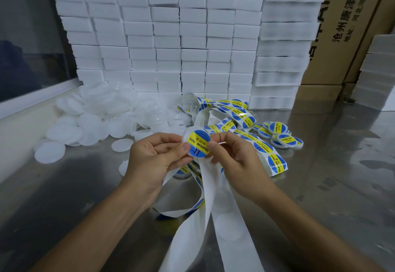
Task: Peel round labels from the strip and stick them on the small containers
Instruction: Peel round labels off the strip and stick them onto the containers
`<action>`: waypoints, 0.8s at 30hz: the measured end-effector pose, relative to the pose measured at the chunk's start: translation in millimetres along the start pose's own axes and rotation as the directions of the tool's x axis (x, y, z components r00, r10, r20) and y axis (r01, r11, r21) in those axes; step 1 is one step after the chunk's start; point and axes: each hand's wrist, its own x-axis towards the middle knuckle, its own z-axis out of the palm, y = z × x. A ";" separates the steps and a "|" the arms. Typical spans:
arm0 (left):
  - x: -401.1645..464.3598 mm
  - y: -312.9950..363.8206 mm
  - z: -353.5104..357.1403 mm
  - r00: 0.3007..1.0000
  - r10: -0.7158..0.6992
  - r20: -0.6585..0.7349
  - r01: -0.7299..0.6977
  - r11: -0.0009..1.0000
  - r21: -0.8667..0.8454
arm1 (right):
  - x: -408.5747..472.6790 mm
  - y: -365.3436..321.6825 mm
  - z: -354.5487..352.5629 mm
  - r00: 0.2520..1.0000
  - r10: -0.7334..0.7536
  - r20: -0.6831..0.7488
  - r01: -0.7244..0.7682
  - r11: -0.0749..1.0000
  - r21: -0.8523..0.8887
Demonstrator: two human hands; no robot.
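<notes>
A small round clear container [197, 142] is held up in the middle of the view, with a blue and yellow "SOLDERING PASTE" label on its face. My left hand [154, 158] grips its left edge, thumb on the label's lower left. My right hand [230, 154] pinches its right edge with thumb and forefinger. The label strip [233, 113] winds across the table behind my hands, still carrying several labels. Its bare white backing [213, 218] hangs down toward me. Labelled containers [277, 133] lie in a heap to the right.
A pile of plain white round containers and lids [96, 120] covers the steel table [64, 197] at the left. Stacks of white foam blocks [166, 43] form a wall behind. Cardboard boxes [342, 36] stand at the back right, more foam [376, 73] at the far right.
</notes>
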 end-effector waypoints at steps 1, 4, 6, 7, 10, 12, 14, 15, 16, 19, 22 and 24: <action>0.1 0.0 0.1 1.000 0.000 -0.001 0.000 1.000 0.003 | -0.2 -0.3 0.1 1.000 -0.004 -0.002 0.004 1.000 0.002; 0.9 2.2 -0.4 1.000 0.003 -0.009 -0.003 1.000 -0.020 | 0.1 -1.3 1.6 0.998 -0.026 -0.060 0.029 0.998 0.048; 1.3 3.4 -0.9 1.000 0.008 0.001 -0.008 0.999 -0.041 | 0.4 -2.7 3.2 0.994 -0.023 -0.104 0.031 0.997 0.074; 1.1 4.1 -0.8 1.000 0.007 0.010 -0.007 0.999 -0.045 | 0.4 -3.3 3.7 0.992 -0.018 -0.125 0.029 0.996 0.086; 0.6 5.4 0.5 0.999 -0.001 0.032 0.003 0.999 -0.046 | 0.5 -4.3 3.2 0.984 -0.012 -0.175 0.030 0.995 0.099; -0.3 6.1 1.1 0.999 -0.005 0.045 0.008 0.998 -0.057 | 0.7 -5.1 3.4 0.980 -0.023 -0.199 0.047 0.992 0.115; -1.2 6.7 1.6 0.998 -0.008 0.060 0.012 0.997 -0.082 | 1.0 -5.4 3.5 0.974 -0.037 -0.224 0.068 0.988 0.136; -1.8 7.0 1.9 0.998 -0.008 0.067 0.015 0.995 -0.096 | 1.1 -6.1 3.3 0.971 -0.041 -0.235 0.078 0.985 0.153; -2.3 7.2 2.4 0.997 -0.009 0.075 0.017 0.994 -0.108 | 1.6 -6.4 2.7 0.969 -0.043 -0.245 0.086 0.982 0.170; -4.0 7.5 4.0 0.994 -0.005 0.109 0.018 0.993 -0.116 | 2.6 -6.4 -0.4 0.965 -0.050 -0.256 0.100 0.978 0.182; -6.2 8.0 6.4 0.991 0.000 0.134 0.017 0.992 -0.122 | 1.4 -3.7 0.3 0.965 -0.109 -0.240 0.125 0.991 0.053; -8.3 7.7 7.8 0.988 0.009 0.156 0.011 0.992 -0.125 | -1.4 -2.8 3.0 0.974 -0.142 -0.175 0.142 0.990 -0.013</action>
